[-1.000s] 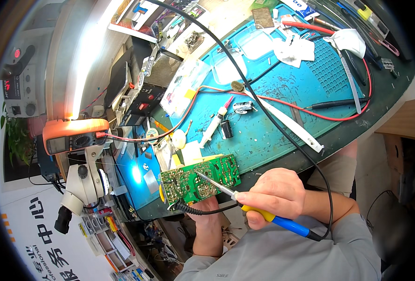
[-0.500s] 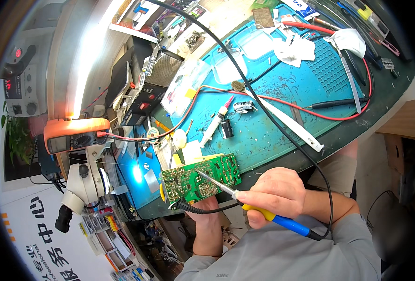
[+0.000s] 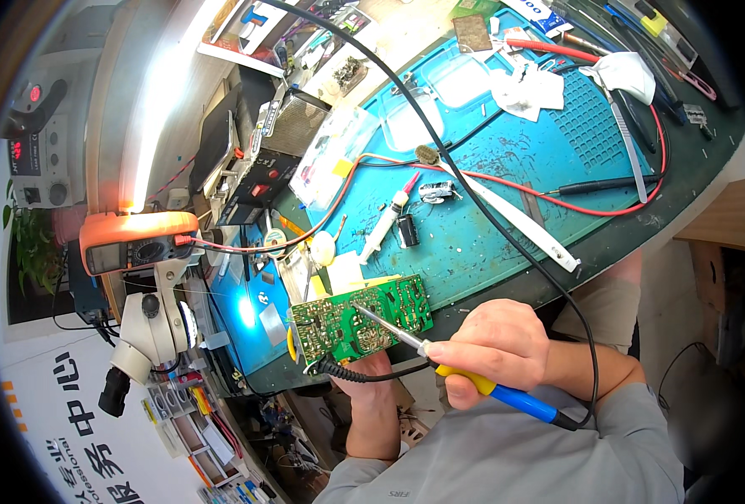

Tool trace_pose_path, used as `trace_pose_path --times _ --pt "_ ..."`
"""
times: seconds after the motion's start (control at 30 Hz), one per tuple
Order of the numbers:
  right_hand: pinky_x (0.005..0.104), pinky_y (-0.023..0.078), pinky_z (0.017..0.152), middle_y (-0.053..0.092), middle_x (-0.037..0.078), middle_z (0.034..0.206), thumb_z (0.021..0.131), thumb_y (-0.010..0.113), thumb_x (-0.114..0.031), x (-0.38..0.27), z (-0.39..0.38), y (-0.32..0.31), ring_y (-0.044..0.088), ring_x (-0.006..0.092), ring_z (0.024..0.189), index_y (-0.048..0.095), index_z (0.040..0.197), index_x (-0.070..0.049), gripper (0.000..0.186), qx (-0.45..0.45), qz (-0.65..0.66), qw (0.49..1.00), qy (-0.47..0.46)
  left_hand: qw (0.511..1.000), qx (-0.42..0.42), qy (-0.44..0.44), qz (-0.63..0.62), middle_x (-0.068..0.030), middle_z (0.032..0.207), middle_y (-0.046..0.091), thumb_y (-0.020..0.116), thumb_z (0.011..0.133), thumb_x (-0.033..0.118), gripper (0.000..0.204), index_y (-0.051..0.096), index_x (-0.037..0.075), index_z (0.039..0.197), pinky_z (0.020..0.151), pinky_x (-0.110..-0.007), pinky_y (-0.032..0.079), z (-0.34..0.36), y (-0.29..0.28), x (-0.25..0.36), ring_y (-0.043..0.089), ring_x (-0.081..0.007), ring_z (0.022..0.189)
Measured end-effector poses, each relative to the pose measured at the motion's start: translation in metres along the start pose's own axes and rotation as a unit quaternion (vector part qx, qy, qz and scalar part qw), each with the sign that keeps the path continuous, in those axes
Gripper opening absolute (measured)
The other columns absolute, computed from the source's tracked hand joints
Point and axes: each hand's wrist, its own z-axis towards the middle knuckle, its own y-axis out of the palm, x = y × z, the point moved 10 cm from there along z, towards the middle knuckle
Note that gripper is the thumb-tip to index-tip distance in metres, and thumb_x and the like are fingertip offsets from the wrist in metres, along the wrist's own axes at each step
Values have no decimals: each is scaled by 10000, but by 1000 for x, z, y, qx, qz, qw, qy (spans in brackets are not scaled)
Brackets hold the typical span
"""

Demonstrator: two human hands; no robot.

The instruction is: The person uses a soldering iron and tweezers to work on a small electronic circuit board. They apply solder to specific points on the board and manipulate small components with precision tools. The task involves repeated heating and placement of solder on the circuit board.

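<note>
A green circuit board (image 3: 406, 304), solder side up, is tilted over the front edge of the bench. My left hand (image 3: 366, 380) supports it from below, closed at its lower edge, with most of the fingers hidden behind it. In my right hand (image 3: 503, 336) is a soldering iron (image 3: 519, 405) with a yellow and blue handle, gripped like a pen. Its metal tip meets or hovers just above the middle of the board; I cannot tell which. A black cord (image 3: 351, 374) with a ribbed sleeve runs from the board's lower left corner beneath the iron.
On the blue mat (image 3: 490, 252) lie a syringe (image 3: 382, 228), two capacitors (image 3: 407, 231), a white-handled brush (image 3: 519, 220) and tweezers (image 3: 629, 143). The iron's black cable (image 3: 473, 191) arches across the view. At left are an orange multimeter (image 3: 104, 252) and a microscope (image 3: 141, 328).
</note>
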Motion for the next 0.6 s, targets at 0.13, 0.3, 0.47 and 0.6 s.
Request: trace_pose_path --times 0.13,0.3,0.47,0.6 --pt "247 448 413 631 19 719 942 632 -253 0 0 -1 563 109 501 697 963 12 274 -7 -3 1000 -1 1000 -3 -8 -12 -92 1383 529 469 1019 376 492 447 78 1410 1077 -437 422 -1 6 0 526 -267 1256" --pt "241 464 453 621 -4 724 856 699 -161 2 2 -4 597 121 556 715 1036 0 242 -8 -5 1000 12 1000 14 8 -12 -94 1367 534 440 1032 366 474 450 68 1402 1076 -446 423 -4 8 1 526 -272 1248" --pt "278 505 527 689 99 937 849 767 -331 5 1 3 633 171 643 565 1292 -20 578 -98 14 993 62 997 61 47 -5 -113 1219 599 526 1008 216 377 464 34 1332 907 -373 545 2 21 13 622 -233 1087" --pt "402 561 764 633 255 1203 752 830 -406 -1 34 25 681 344 954 416 1406 -24 863 -173 38 981 73 997 24 77 -5 -77 1074 611 627 939 59 257 486 21 1150 783 -272 549 6 52 25 645 -149 928"
